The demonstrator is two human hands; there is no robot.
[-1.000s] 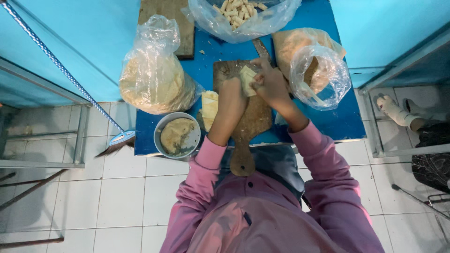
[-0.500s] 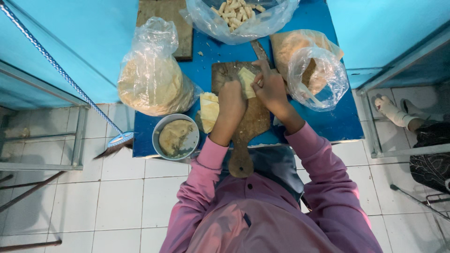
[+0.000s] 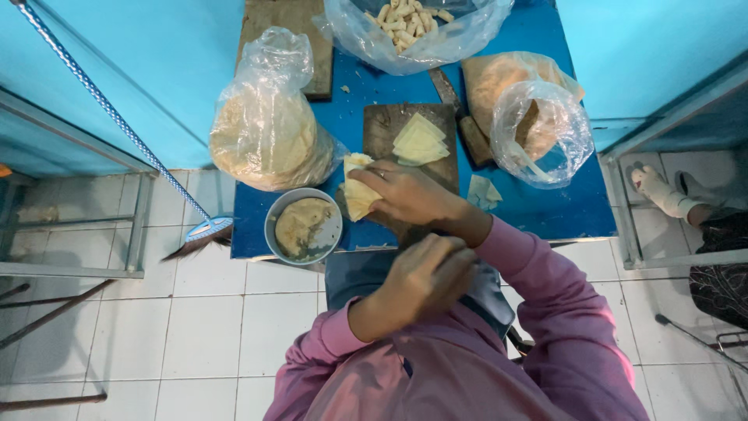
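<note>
Our right hand [image 3: 409,195] pinches a stack of thin pale-yellow dough wrappers [image 3: 357,191] over the blue bench [image 3: 545,210], beside the round metal filling bowl [image 3: 304,226]. Left hand [image 3: 428,277] loosely curled, empty. Peel one sheet gently.

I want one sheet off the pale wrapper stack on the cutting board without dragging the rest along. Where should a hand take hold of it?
Judging from its pose, take the wrapper stack at its near, fanned edge. The sheets lie flat and slightly offset on the cutting board, so top corners are exposed. Come from the near side, where the right hand already is, pinching only the top corner.
</note>
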